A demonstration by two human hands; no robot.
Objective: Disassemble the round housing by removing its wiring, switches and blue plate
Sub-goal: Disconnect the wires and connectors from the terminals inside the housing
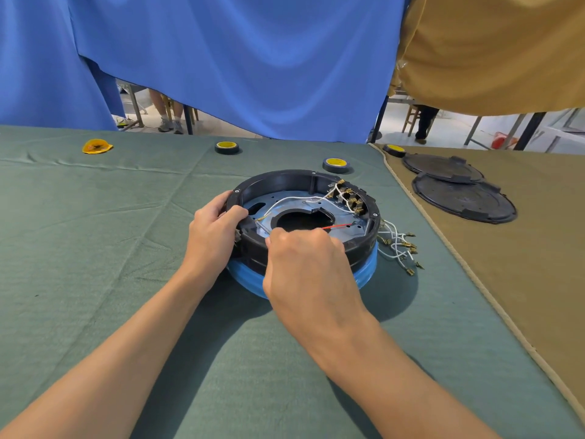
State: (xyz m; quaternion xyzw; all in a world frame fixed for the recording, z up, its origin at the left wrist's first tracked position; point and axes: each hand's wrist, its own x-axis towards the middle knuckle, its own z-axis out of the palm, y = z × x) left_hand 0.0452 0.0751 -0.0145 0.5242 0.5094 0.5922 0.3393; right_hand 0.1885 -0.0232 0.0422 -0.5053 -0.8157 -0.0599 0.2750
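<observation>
A blue curtain point(237, 58) and a tan curtain point(490, 52) are hanging across the far side. A wrinkled green cloth point(95, 248) is covering most of the table, and a tan cloth point(522, 264) is covering its right part.

The round black plastic housing point(285, 179) is sitting mid-table on a blue ring point(367, 270), with the perforated blue plate point(285, 201) lying inside it. Two flat black lids point(465, 198) are overlapping on the tan cloth, well right of it.

The left hand point(215, 229) is gripping the housing's left rim, fingers curled over the edge. The right hand point(304, 264) is reaching over the near rim, hiding part of it. Its fingers are curled round the end of the thin red wire point(337, 226), though its fingertips are out of sight.

Three tape rolls point(227, 147) are lying beyond the housing, and a crumpled yellow scrap point(97, 146) is lying far left. Brass-tabbed switches point(349, 196) are lining the right inner wall, with white wires point(294, 199) running from them across the plate. Loose white leads point(395, 245) are spilling just right of the housing.
</observation>
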